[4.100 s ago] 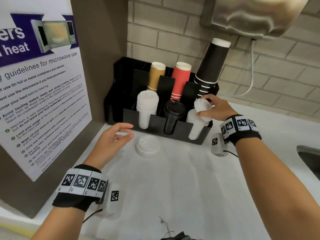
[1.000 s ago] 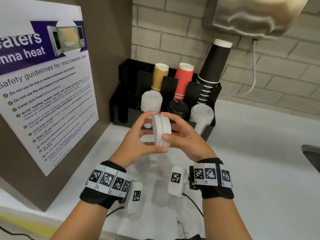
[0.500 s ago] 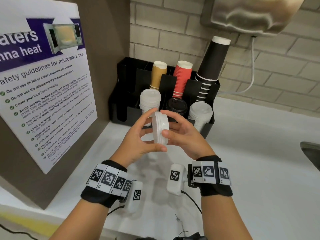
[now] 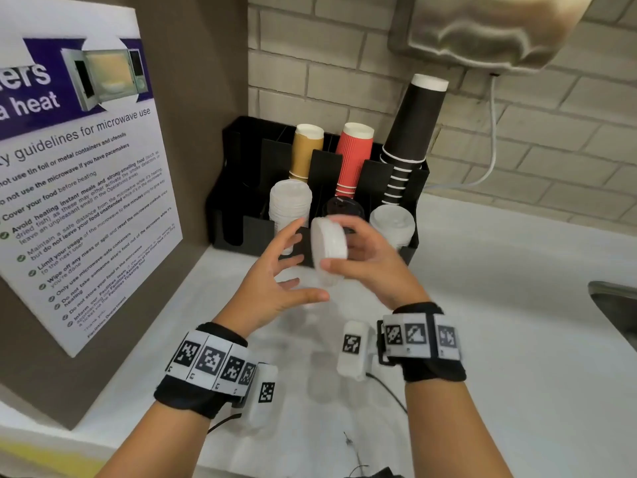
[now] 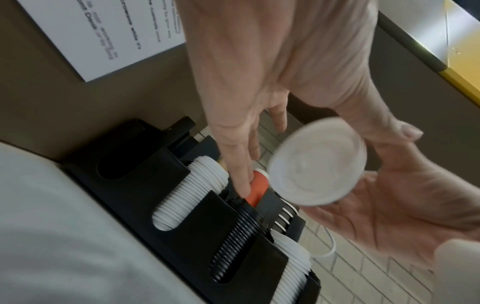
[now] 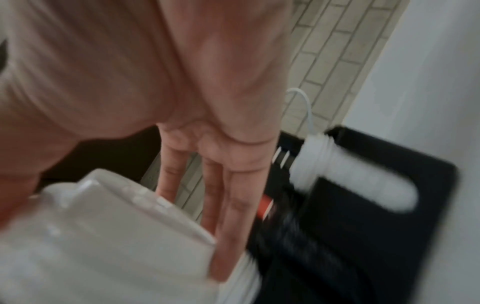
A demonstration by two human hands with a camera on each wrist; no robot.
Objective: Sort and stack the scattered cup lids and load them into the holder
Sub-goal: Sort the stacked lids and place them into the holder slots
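Observation:
My right hand (image 4: 339, 244) grips a small stack of white lids (image 4: 329, 250) on edge, thumb below and fingers above, just in front of the black holder (image 4: 241, 215). My left hand (image 4: 303, 263) is beside the stack with fingers spread and straight, holding nothing. The holder's front slots carry a white lid stack (image 4: 289, 205) at left, black lids (image 4: 339, 205) in the middle, partly hidden by my hands, and white lids (image 4: 391, 222) at right. The left wrist view shows the held lids (image 5: 317, 164) face-on; the right wrist view shows them (image 6: 103, 236) blurred against my fingers (image 6: 233, 195).
Tan (image 4: 306, 150), red (image 4: 355, 157) and black (image 4: 410, 132) paper cups stand in the holder's back row. A microwave poster (image 4: 79, 188) leans on the brown wall at left. A metal dispenser (image 4: 482, 29) hangs overhead, with a sink edge (image 4: 613, 305) at right on the white counter (image 4: 499, 339).
My left hand has let go of the lid stack and spread its fingers. The right hand now holds the stack alone, tilted and a little nearer the holder.

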